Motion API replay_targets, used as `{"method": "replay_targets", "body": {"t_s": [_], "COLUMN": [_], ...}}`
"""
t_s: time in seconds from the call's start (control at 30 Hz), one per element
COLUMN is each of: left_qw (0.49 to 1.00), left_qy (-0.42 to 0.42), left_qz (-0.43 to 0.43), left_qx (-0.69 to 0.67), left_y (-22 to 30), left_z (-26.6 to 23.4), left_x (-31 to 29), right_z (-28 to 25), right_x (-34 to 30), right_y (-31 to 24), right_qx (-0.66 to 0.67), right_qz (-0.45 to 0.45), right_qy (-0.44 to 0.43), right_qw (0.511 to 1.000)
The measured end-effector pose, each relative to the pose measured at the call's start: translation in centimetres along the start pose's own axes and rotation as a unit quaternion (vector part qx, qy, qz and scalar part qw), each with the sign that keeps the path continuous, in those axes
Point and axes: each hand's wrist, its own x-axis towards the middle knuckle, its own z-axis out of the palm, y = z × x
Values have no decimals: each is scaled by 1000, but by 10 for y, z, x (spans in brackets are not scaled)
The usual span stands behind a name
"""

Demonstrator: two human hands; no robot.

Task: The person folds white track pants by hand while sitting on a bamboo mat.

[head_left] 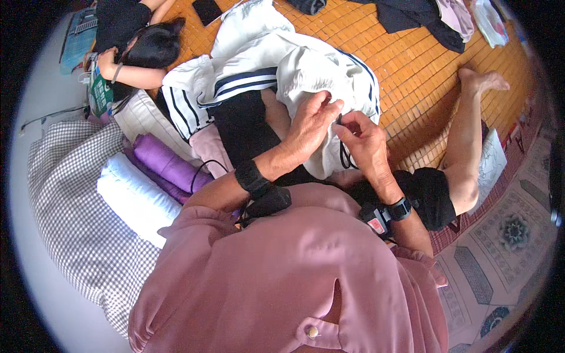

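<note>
A white garment (329, 73) with navy stripes lies bunched across my lap, its gathered elastic edge turned toward me. My left hand (312, 126) is closed, thumb and fingers pinching the white cloth by that gathered edge. Close beside it, my right hand (364, 138) is also closed in a pinch. A dark bit shows at its fingertips, and a looped black cord (345, 156) hangs against the white cloth just below. The fingertips of both hands nearly meet, and part of what they grip is hidden.
Rolled purple cloth (168, 159) and a pale blue roll (138, 191) lie at my left on checked fabric (76, 217). Another person (147, 47) is at the far left. Dark clothing (406, 20) and a clear plastic bag (489, 23) lie on the bamboo mat (376, 41).
</note>
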Motion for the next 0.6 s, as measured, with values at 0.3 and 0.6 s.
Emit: {"method": "replay_targets", "body": {"t_s": [0.3,0.6], "left_qw": [981,983], "left_qy": [2,-10], "left_qz": [-79,-83], "left_qx": [-176,-164], "left_y": [17,16], "left_z": [-3,-14], "left_x": [9,11], "right_z": [-22,-19], "right_x": [18,17], "right_y": [-6,4], "right_qx": [289,368], "right_qz": [114,141], "right_qy": [-2,-11], "right_qw": [951,919]}}
